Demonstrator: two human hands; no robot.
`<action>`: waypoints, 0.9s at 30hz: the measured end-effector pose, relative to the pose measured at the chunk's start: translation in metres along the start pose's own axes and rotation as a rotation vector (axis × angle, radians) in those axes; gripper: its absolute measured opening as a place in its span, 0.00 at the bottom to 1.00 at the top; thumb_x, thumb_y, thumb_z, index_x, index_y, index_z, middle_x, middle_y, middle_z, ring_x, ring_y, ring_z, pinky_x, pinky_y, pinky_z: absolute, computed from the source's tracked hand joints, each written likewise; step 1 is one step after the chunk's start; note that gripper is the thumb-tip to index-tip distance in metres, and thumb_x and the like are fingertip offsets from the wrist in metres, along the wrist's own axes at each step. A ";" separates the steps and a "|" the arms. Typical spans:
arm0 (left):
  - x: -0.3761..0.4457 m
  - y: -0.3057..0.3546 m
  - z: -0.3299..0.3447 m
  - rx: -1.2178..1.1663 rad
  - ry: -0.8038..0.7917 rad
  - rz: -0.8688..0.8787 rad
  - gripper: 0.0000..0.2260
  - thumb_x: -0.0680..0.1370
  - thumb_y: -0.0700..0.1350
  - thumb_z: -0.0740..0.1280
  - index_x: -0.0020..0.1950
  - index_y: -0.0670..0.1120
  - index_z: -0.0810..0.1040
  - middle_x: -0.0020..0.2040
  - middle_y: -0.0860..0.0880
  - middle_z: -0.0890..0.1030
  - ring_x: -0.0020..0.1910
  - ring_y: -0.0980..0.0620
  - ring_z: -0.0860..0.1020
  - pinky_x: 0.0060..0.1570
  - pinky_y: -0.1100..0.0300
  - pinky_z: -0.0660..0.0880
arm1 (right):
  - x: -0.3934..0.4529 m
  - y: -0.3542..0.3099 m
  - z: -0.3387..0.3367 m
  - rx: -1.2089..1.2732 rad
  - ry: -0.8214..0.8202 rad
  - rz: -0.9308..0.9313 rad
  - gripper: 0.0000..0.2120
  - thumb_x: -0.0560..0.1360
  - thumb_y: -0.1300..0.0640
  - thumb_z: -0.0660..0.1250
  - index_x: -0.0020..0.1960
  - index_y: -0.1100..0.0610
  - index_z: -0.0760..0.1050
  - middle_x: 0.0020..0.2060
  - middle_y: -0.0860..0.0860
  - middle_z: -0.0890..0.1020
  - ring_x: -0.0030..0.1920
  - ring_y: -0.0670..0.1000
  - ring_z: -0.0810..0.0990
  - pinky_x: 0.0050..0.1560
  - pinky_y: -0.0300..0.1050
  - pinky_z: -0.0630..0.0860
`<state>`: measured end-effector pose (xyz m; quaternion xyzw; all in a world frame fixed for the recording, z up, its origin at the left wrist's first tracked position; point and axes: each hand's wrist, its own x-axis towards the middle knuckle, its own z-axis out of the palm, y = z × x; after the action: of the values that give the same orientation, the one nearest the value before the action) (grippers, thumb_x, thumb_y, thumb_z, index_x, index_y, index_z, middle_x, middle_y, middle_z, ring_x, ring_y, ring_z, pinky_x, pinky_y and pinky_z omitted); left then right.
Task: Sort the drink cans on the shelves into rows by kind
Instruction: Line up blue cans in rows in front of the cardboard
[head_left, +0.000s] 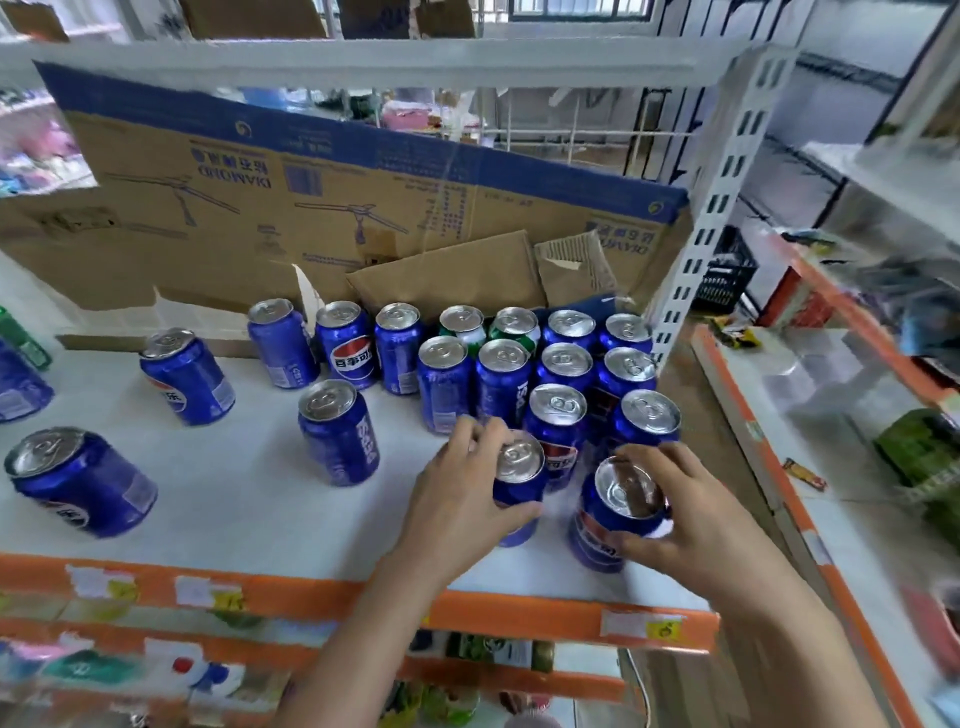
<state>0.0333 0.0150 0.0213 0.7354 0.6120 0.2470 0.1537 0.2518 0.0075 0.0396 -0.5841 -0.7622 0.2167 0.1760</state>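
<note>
Hands each grip a blue can, left (462, 493) and right (691, 519), extending my rows toward the shelf (260, 499) front edge.

Shop: price-tagged shelf (311, 587), stocked drink cans (340, 431).

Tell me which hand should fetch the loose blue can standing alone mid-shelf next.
Left, probably. The left hand grips a blue can nearest the lone can, with bare shelf between. The right hand grips the front can at the far side and would have to cross over.
</note>
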 end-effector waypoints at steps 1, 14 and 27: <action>0.001 0.003 0.003 0.021 0.008 0.000 0.25 0.68 0.59 0.72 0.58 0.54 0.65 0.56 0.54 0.66 0.54 0.52 0.74 0.48 0.57 0.74 | 0.000 0.005 -0.004 0.004 -0.005 -0.010 0.35 0.65 0.46 0.74 0.68 0.45 0.64 0.61 0.40 0.66 0.59 0.47 0.73 0.55 0.47 0.75; -0.006 0.004 -0.009 -0.205 -0.112 -0.071 0.25 0.75 0.55 0.68 0.67 0.57 0.60 0.66 0.57 0.70 0.63 0.56 0.71 0.56 0.63 0.68 | 0.002 0.024 -0.019 -0.037 -0.103 0.011 0.36 0.70 0.42 0.70 0.72 0.39 0.55 0.59 0.45 0.61 0.59 0.47 0.72 0.56 0.41 0.74; -0.005 0.033 0.005 -0.106 -0.004 -0.101 0.22 0.72 0.57 0.70 0.63 0.52 0.70 0.58 0.54 0.70 0.56 0.55 0.72 0.52 0.61 0.68 | 0.006 0.038 -0.017 0.049 -0.062 -0.101 0.33 0.68 0.44 0.72 0.67 0.49 0.61 0.57 0.46 0.65 0.57 0.49 0.73 0.55 0.47 0.75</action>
<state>0.0629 0.0032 0.0339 0.6950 0.6340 0.2694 0.2058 0.2903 0.0242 0.0340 -0.5336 -0.7902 0.2439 0.1773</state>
